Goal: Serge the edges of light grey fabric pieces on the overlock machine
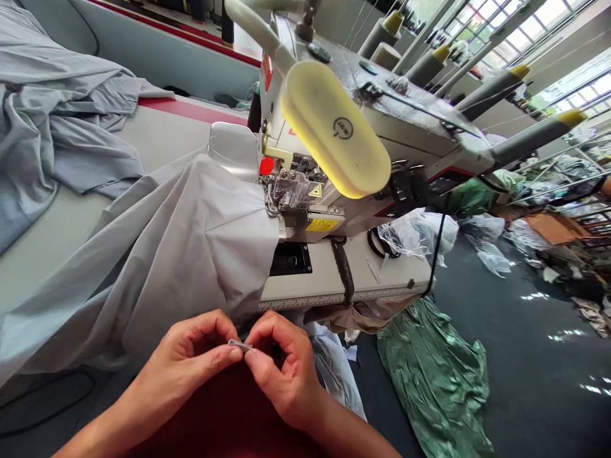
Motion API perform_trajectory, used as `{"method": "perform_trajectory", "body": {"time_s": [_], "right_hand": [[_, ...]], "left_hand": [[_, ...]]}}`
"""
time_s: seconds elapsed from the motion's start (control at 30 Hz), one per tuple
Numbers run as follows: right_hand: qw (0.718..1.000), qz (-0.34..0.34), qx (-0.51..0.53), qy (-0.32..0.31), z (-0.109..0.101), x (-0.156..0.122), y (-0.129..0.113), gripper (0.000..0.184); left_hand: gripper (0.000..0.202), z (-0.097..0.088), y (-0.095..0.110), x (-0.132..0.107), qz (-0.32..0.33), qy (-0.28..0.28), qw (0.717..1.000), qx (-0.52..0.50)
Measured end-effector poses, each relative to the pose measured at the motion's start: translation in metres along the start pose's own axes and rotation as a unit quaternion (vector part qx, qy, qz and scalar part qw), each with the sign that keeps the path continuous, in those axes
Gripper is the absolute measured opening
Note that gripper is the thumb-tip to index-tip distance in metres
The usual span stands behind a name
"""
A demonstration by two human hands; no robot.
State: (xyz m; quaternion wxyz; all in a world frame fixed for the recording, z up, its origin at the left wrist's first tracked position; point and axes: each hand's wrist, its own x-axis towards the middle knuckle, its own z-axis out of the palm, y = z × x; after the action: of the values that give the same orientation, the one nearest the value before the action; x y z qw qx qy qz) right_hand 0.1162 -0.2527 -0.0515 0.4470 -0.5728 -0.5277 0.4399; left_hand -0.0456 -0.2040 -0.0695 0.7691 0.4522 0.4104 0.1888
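Observation:
Between both hands is a small folded strip of grey fabric (240, 345), pinched at each end. My left hand (198, 353) grips its left end between thumb and forefinger. The right end is held the same way by my right hand (285, 366). Just beyond the fingers, a large grey cloth (191, 254) drapes over the table's front edge. Its right edge lies at the needle area of the sewing machine (296, 184), apart from my hands.
A yellow lamp head (337, 130) hangs in front of the machine. More grey cloth (81, 121) is piled at the left. Cones of thread (534, 137) stand behind at the right. A green plastic sack (434, 375) lies on the floor, and a ruler tape (305, 300) runs along the table edge.

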Motion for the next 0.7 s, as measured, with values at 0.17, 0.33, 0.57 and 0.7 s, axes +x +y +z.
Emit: {"method": "perform_trajectory", "body": {"time_s": [0.17,0.33,0.57,0.7], "right_hand": [[0.997,-0.063,-0.032,0.031,0.000,0.000,0.004,0.011],[0.987,-0.140,-0.070,0.039,0.000,-0.002,0.012,0.010],[0.981,-0.167,-0.098,0.016,-0.004,0.001,0.012,0.010],[0.983,-0.160,-0.055,0.076,-0.016,0.021,0.011,0.009]], "left_hand": [[0.027,0.000,-0.003,-0.002,0.072,0.001,0.990,0.117],[0.010,-0.002,0.003,-0.006,0.263,0.046,0.906,0.328],[0.016,-0.004,0.011,-0.006,0.333,0.038,0.837,0.433],[0.014,-0.011,0.047,0.001,0.333,0.093,0.828,0.442]]}}
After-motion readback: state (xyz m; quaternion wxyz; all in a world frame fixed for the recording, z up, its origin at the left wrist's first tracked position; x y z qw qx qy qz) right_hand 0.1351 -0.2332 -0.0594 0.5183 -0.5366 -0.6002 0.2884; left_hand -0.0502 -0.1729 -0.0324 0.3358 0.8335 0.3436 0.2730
